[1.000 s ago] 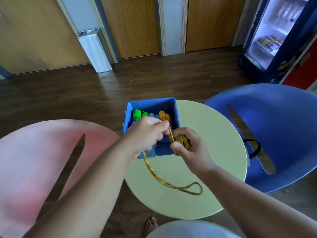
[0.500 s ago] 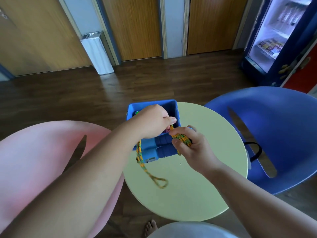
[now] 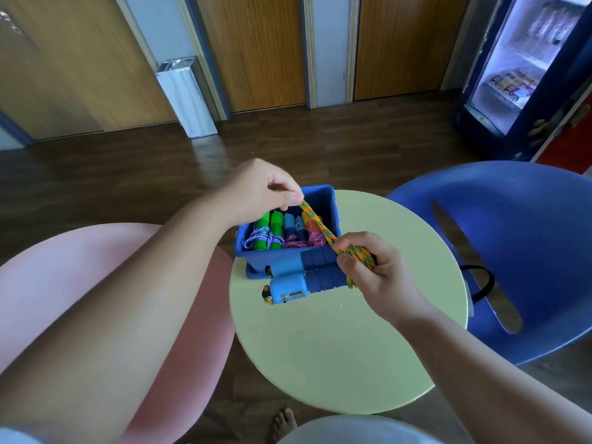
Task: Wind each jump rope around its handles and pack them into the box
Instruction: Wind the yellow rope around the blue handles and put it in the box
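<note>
While right grip [image 3: 379,275] holds handles [image 3: 318,280] | left grip [image 3: 258,190] pinches rope [image 3: 315,221]

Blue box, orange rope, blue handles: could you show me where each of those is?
blue box [image 3: 253,260]: head view, on its front outer wall.
orange rope [image 3: 317,223]: head view, on the taut stretch above the box.
blue handles [image 3: 320,280]: head view, on the dark foam grip of the nearer handle.
</note>
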A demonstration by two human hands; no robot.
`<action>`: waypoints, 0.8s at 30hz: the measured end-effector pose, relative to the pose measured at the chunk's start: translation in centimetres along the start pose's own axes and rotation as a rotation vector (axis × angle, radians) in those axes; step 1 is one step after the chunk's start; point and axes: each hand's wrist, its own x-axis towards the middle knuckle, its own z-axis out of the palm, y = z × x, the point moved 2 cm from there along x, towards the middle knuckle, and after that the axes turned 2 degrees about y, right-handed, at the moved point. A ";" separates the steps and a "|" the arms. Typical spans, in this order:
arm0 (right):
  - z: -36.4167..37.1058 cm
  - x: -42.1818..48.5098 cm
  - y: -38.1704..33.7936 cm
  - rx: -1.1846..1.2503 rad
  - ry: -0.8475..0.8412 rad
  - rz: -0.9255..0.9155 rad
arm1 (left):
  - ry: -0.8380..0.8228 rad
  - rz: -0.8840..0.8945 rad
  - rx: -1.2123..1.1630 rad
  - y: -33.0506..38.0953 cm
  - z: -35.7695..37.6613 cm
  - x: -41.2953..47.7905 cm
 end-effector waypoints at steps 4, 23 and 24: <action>0.2 0.4 -1.2 0.140 0.043 -0.028 | 0.031 -0.126 -0.283 -3.0 3.4 -1.6; -0.3 2.1 4.2 -0.303 0.116 -0.003 | -0.052 -0.317 -0.867 3.1 8.3 -7.4; -0.1 1.8 4.2 -0.291 0.067 -0.028 | -0.045 -0.310 -0.862 3.3 8.0 -7.2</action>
